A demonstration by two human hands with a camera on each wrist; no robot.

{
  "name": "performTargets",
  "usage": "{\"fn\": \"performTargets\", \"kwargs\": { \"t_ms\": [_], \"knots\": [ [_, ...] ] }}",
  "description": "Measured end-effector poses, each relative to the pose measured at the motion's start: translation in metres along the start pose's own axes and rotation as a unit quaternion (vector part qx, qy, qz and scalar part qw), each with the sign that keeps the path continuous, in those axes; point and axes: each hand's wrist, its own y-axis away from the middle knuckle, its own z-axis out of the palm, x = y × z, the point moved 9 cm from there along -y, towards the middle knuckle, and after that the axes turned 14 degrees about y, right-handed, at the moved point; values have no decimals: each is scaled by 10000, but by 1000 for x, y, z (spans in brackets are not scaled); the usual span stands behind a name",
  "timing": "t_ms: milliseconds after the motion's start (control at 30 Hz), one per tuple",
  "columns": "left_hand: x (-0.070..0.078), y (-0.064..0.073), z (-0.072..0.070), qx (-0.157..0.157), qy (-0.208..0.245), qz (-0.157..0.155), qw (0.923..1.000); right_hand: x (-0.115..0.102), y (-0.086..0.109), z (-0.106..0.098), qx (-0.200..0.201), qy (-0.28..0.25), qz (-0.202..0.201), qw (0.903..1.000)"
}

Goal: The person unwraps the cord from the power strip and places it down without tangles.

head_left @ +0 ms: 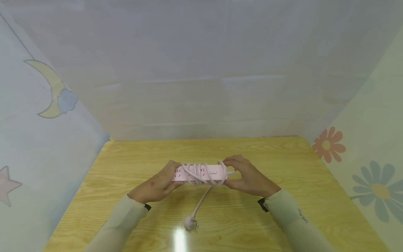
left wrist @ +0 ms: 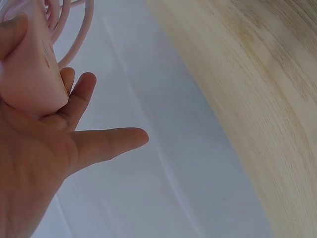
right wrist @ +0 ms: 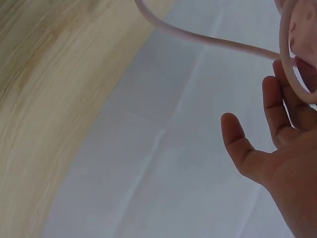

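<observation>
A pink power strip point(head_left: 203, 170) is held level above the wooden table, its sockets and switch facing up. Its pale pink cord point(head_left: 197, 177) is wound around it several times. My left hand point(head_left: 161, 182) grips the strip's left end between thumb and fingers. At the opposite end, my right hand point(head_left: 247, 176) holds the strip beside the cord's exit. The plug point(head_left: 190, 223) trails on a short length of cord toward me. In the left wrist view, one finger point(left wrist: 111, 144) sticks out from the strip's smooth end. A cord loop point(right wrist: 286, 47) passes close to the right fingers in the right wrist view.
The wood-grain table point(head_left: 126, 157) reaches back to a pale cloth wall point(head_left: 201, 87). Printed side panels stand left and right, with a moon point(head_left: 51, 84) and flowers point(head_left: 329, 144). Dark bands point(head_left: 263, 205) circle both wrists at the light sleeves.
</observation>
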Motion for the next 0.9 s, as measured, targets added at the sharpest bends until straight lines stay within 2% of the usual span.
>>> {"fn": "performTargets", "kwargs": {
  "t_ms": [200,467,633,800,900],
  "knots": [
    [4,-2,3,-62,49,20,10000,-8,-7,4,113,-38,-265,9996],
    [1,-2,5,-70,-83,-56,9999,-9,-7,8,-152,183,-50,9997],
    [-1,-1,5,-80,-29,-128,9999,-9,-5,7,-134,250,-30,9996],
    [-5,-1,2,-63,532,-294,9981,-6,-2,7,-41,-12,-68,10000],
    [-13,0,-3,62,946,-649,9934,-6,-2,5,47,-188,-171,9997]
  ]
}}
